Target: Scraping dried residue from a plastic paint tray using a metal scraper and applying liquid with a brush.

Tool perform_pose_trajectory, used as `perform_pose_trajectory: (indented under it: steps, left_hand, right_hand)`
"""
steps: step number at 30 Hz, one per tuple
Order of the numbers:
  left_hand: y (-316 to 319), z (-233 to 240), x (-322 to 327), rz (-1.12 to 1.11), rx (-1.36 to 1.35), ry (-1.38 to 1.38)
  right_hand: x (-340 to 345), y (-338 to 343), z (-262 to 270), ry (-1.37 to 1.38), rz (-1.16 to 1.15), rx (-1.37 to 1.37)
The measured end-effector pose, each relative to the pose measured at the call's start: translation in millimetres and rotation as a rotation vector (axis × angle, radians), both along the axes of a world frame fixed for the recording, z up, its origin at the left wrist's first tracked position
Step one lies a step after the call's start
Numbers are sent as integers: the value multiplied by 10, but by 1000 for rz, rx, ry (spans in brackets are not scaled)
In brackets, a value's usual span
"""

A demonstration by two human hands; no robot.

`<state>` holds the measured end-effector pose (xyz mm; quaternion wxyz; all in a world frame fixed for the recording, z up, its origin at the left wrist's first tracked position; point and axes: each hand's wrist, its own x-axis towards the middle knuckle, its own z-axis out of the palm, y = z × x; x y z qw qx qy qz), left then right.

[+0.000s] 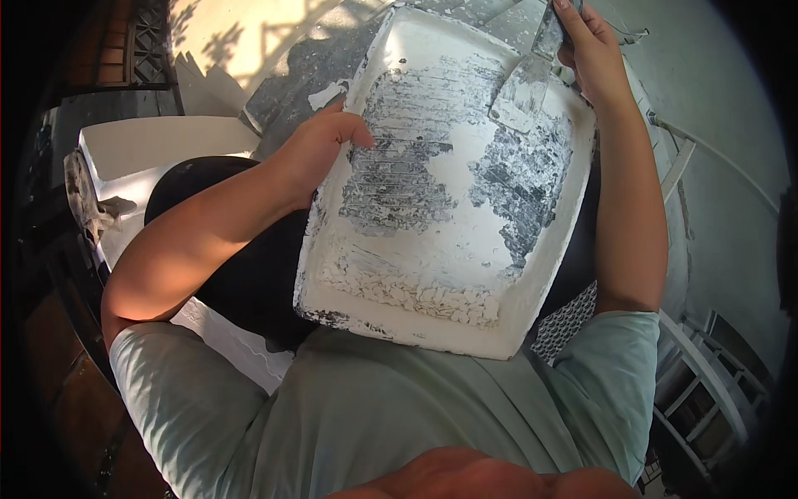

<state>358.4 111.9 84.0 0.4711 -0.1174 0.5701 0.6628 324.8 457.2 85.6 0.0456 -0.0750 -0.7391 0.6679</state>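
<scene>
A paint tray (480,249) rests on my lap, crusted with dried white paint; dark patches show where the coating is gone. Loose white flakes (418,296) lie gathered along its near end. My left hand (327,146) grips the tray's left rim, its thumb over the inside wall. Above the upper right of the tray, my right hand (586,43) holds a putty knife (527,90) by its handle, at the picture's top edge. The paint-smeared blade lies over the tray's bottom; whether it touches cannot be told.
Beyond the tray lies a grey, paint-spotted sheet (299,81) with a white scrap (327,93) on it. To the left stands a white block-like object (168,143) with a dirty rag (90,193) at its edge. White metal railings (704,374) are at the lower right.
</scene>
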Motion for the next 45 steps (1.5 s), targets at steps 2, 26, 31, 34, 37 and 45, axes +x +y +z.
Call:
perform_pose_trajectory:
  steps: [2, 26, 31, 34, 37, 45]
  left_hand:
    - [-34, -18, -31, -26, 44, -27]
    - [14, -17, 0, 7, 47, 42]
    - [30, -7, -5, 23, 53, 14]
    - [29, 1, -5, 12, 69, 9]
    - [48, 4, -11, 5, 63, 22]
    - [62, 57, 14, -8, -1, 66]
  right_hand:
    - [52, 64, -86, -31, -52, -49]
    - [80, -551, 252, 62, -219, -490]
    - [-11, -605, 215, -1, -165, -499]
    - [-80, -594, 169, -65, -75, -507]
    - [-68, -634, 170, -64, -111, -486]
    - [58, -595, 251, -42, -133, -442]
